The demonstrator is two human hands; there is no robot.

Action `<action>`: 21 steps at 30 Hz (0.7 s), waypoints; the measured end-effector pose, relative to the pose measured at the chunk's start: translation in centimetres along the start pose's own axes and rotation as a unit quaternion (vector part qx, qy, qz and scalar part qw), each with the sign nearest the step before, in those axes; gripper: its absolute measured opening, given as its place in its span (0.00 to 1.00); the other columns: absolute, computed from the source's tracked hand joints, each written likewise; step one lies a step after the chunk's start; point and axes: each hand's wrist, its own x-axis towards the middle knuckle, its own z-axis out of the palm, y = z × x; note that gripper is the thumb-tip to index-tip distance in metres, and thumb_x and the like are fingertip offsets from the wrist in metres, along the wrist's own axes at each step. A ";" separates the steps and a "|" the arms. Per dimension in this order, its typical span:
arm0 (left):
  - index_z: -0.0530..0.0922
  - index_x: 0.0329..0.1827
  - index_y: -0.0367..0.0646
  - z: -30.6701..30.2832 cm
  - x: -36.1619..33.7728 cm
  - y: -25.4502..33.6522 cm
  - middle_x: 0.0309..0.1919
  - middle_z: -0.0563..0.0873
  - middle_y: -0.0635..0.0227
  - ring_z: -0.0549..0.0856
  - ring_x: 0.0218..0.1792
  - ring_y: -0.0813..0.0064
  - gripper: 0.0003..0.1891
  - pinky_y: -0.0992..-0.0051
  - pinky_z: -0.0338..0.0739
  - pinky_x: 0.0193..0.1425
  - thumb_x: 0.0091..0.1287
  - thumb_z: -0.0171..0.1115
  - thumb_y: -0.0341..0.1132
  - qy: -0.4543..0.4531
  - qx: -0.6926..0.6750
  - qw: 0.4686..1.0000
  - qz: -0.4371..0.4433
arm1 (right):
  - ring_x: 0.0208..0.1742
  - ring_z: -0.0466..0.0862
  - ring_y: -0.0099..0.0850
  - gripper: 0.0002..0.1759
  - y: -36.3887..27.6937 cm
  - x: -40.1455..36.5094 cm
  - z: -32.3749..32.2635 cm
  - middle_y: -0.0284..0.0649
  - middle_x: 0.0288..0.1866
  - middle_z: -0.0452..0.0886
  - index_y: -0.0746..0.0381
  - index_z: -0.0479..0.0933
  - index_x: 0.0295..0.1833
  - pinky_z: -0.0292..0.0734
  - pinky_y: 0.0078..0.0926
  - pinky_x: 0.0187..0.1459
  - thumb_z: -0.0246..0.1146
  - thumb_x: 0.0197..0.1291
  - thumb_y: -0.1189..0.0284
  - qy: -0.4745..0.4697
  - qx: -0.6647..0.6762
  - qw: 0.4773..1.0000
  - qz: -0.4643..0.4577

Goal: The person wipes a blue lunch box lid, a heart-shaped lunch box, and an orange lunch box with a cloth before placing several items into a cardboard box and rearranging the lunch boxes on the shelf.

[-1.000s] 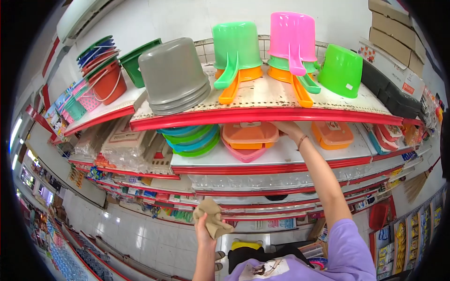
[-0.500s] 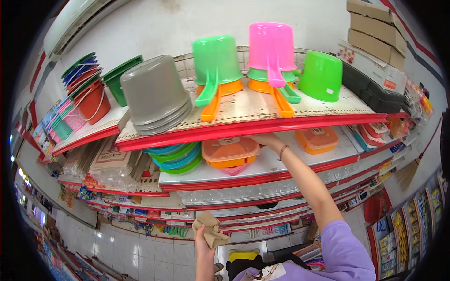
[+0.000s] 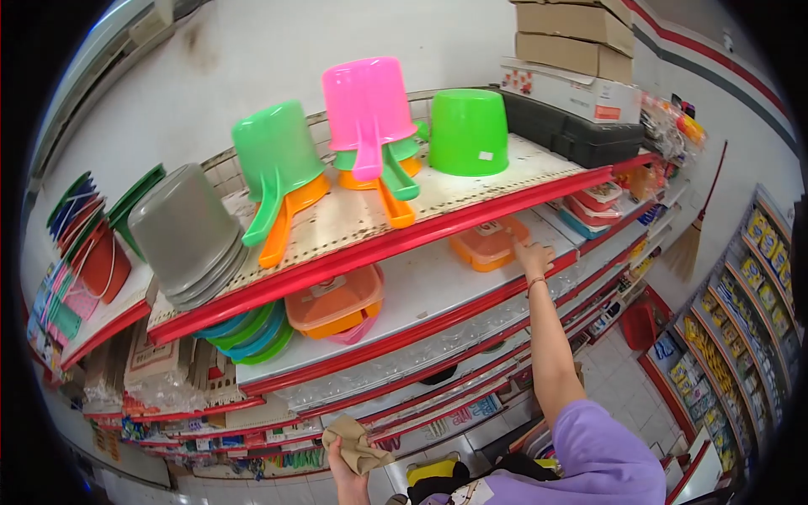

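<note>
My right hand [image 3: 533,256] reaches to the second shelf with its fingers spread, at the right edge of an orange lidded container [image 3: 490,244]. Whether the fingertips touch it is hard to tell. My left hand [image 3: 343,468] is low in the view, closed on a beige cloth [image 3: 357,444]. Further left on the same shelf sit another orange container [image 3: 335,301] and a stack of blue and green plastic ware [image 3: 252,334].
The top shelf [image 3: 438,198] holds a pink dipper [image 3: 367,105], a mint green dipper [image 3: 278,156], a green pail [image 3: 468,133], grey buckets [image 3: 187,231] and a black case [image 3: 572,130]. Its red front edge overhangs the second shelf. A broom [image 3: 686,248] leans on the right wall.
The view has turned to the right. My right hand has left the left orange container and moved right to the other one. My left hand still holds the cloth.
</note>
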 end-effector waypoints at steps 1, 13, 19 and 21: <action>0.68 0.58 0.45 0.4 0.2 -0.1 0.47 0.78 0.60 0.79 0.42 0.62 0.22 0.56 0.76 0.43 0.63 0.50 0.43 0.001 0.000 1.000 -0.006 | 0.62 0.64 0.51 0.43 0.1 0.5 -0.7 0.60 0.59 0.66 0.70 0.77 0.49 0.60 0.49 0.59 0.61 0.44 0.38 -0.079 -0.010 0.997 0.021; 0.64 0.64 0.47 8.8 -2.6 -0.9 0.57 0.74 0.59 0.76 0.54 0.54 0.27 0.48 0.70 0.55 0.69 0.39 0.55 -0.114 -0.086 0.989 -0.026 | 0.54 0.77 0.40 0.25 0.6 -5.2 -4.5 0.54 0.54 0.75 0.72 0.64 0.59 0.70 0.31 0.54 0.57 0.60 0.68 -0.041 0.476 0.865 -0.150; 0.60 0.66 0.43 11.8 -3.5 -3.2 0.59 0.72 0.58 0.74 0.57 0.58 0.26 0.59 0.69 0.60 0.70 0.44 0.49 -0.107 0.216 0.946 0.218 | 0.60 0.69 0.30 0.28 4.7 -17.5 -11.9 0.45 0.59 0.69 0.68 0.59 0.65 0.65 0.26 0.60 0.55 0.61 0.70 -0.309 0.574 0.752 -0.095; 0.58 0.68 0.43 13.3 -2.7 -4.5 0.63 0.67 0.57 0.68 0.62 0.56 0.27 0.57 0.61 0.65 0.69 0.47 0.44 -0.098 0.389 0.837 0.373 | 0.61 0.68 0.30 0.32 5.1 -21.5 -13.8 0.45 0.61 0.68 0.69 0.56 0.67 0.63 0.27 0.62 0.57 0.59 0.70 -0.346 0.561 0.740 -0.130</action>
